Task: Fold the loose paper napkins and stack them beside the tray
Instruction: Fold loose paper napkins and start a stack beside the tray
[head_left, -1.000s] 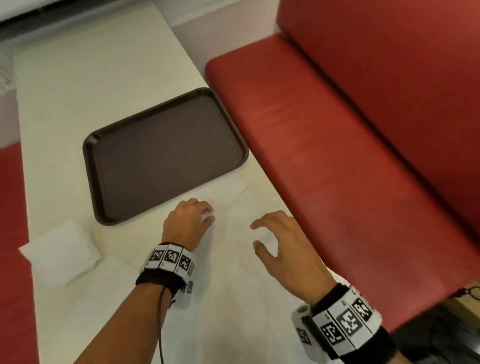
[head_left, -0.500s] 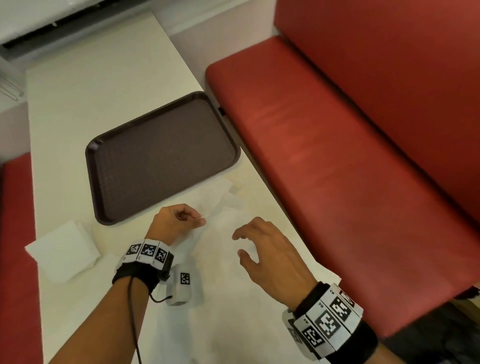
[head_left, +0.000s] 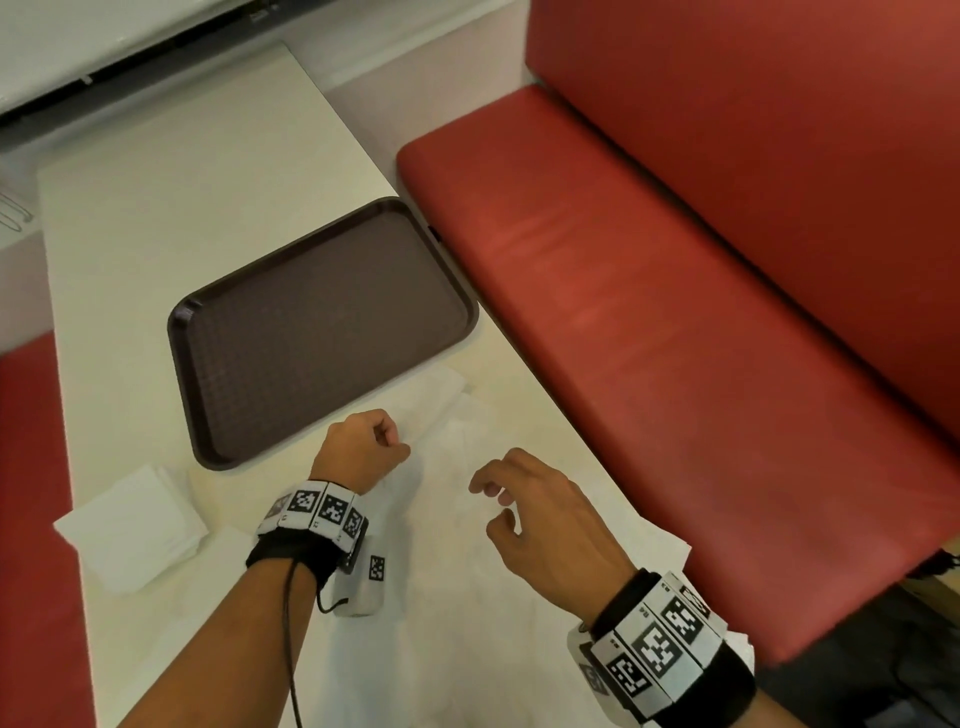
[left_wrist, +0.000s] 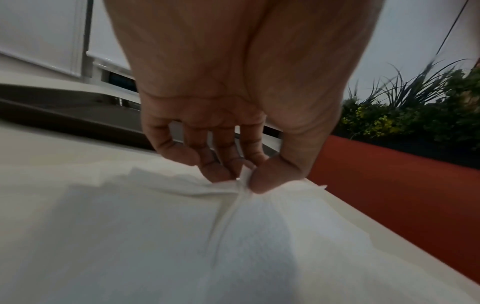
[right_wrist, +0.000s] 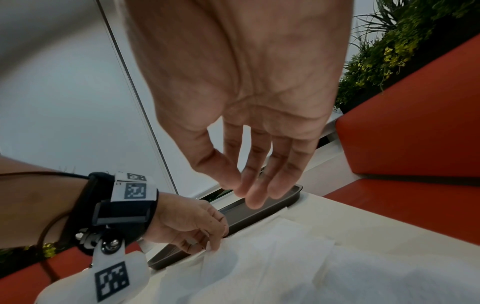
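Near the middle of the bench, left hand is down on a loose napkin, thumb and fingers pinching a raised ridge of the paper; the pinched fold stands up from the sheet in the left wrist view. Rest of that napkin lies flat and spread toward the near edge, a bit wrinkled.

Right hand hovers just right of the left one, over the same napkin, holding nothing. Its fingers are relaxed and slightly bent, thumb apart from them, not touching the paper as far as the right wrist view shows. The two hands are near each other but apart.

More loose white paper overlaps under and around both hands, running to the near right corner of the bench; can't tell how many sheets. One corner of paper pokes out toward the far right, just beside the tray.

Tray is dark brown, flat on the bench, just beyond the left hand, nothing on it. Folded napkins sit in a small white stack on the near left of the bench, close to the tray's near left corner but not touching it.

Red seat runs along the right side of the bench. Both wrists carry bands with black and white markers.
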